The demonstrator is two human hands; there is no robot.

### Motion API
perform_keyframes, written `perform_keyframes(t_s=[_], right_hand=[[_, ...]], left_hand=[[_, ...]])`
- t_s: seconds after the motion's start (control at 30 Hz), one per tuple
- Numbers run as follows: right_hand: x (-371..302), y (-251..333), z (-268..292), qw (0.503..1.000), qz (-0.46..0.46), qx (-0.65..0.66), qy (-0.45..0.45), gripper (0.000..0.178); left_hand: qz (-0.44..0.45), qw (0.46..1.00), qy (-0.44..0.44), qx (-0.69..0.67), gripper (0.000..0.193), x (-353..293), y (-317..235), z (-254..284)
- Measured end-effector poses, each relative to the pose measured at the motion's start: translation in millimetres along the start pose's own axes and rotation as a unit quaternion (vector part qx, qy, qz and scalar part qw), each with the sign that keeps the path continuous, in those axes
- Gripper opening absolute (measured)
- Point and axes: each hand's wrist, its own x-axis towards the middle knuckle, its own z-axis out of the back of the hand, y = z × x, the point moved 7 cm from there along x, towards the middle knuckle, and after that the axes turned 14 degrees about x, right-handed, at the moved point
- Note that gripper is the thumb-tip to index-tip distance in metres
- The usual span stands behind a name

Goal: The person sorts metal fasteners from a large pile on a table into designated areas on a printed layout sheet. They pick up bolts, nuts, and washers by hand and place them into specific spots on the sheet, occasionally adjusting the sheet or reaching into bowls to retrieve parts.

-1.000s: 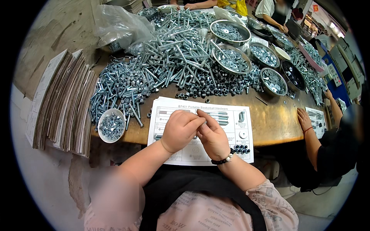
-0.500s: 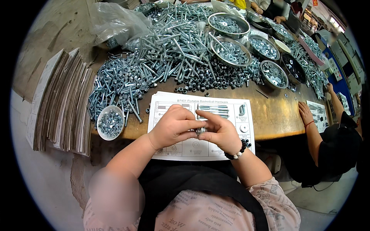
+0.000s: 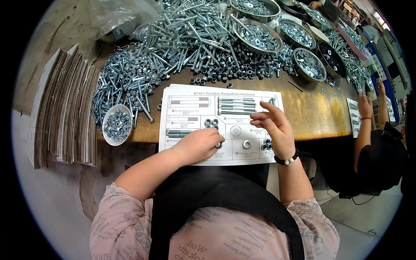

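Under my hands lies a white printed sheet (image 3: 173, 110) with outlined boxes. My left hand (image 3: 197, 146) is low over its middle, thumb and fingers pinched on a metal washer (image 3: 219, 145) partly hidden by the fingertips. My right hand (image 3: 277, 130) hovers over the sheet's right side, fingers apart, holding nothing. Between the hands, a washer (image 3: 246, 144) lies flat in a lower box. Long bolts (image 3: 236, 106) rest in the top box, and more bolts (image 3: 180, 133) lie beside my left hand. Several nuts (image 3: 211, 123) sit above my left fingers; other dark-centred nuts (image 3: 266, 145) are below my right hand.
A large heap of bolts and nuts (image 3: 186, 43) covers the table beyond the sheet. Metal bowls of washers (image 3: 308, 65) stand at the right, a white bowl of nuts (image 3: 117, 125) at the left. Stacked cardboard sheets (image 3: 65, 108) are far left. A co-worker's arm (image 3: 365, 115) is at right.
My hands have separated from holding metal pieces together. The left moved lower onto the sheet; the right moved right and opened. A washer now lies between them. The view has shifted slightly.
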Motion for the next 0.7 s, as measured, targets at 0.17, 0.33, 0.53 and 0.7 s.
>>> perform_keyframes(t_s=[0.17,0.33,0.53,0.7], right_hand=[[-12,-10,18,0.999,-0.032,0.006,-0.03,0.034],[-14,-10,21,0.999,-0.025,-0.003,-0.024,0.032],[-22,-11,35,0.998,-0.036,-0.033,-0.049,0.032],[-44,-11,84,0.985,-0.033,-0.109,-0.127,0.029]], left_hand=[[0.018,0.998,0.043,0.052,0.025,2,5,-26],[0.02,0.996,0.059,0.06,0.026,4,3,-27],[0.025,0.999,-0.022,0.025,0.031,-1,7,-1],[0.176,0.981,-0.077,-0.035,0.035,-15,64,49]])
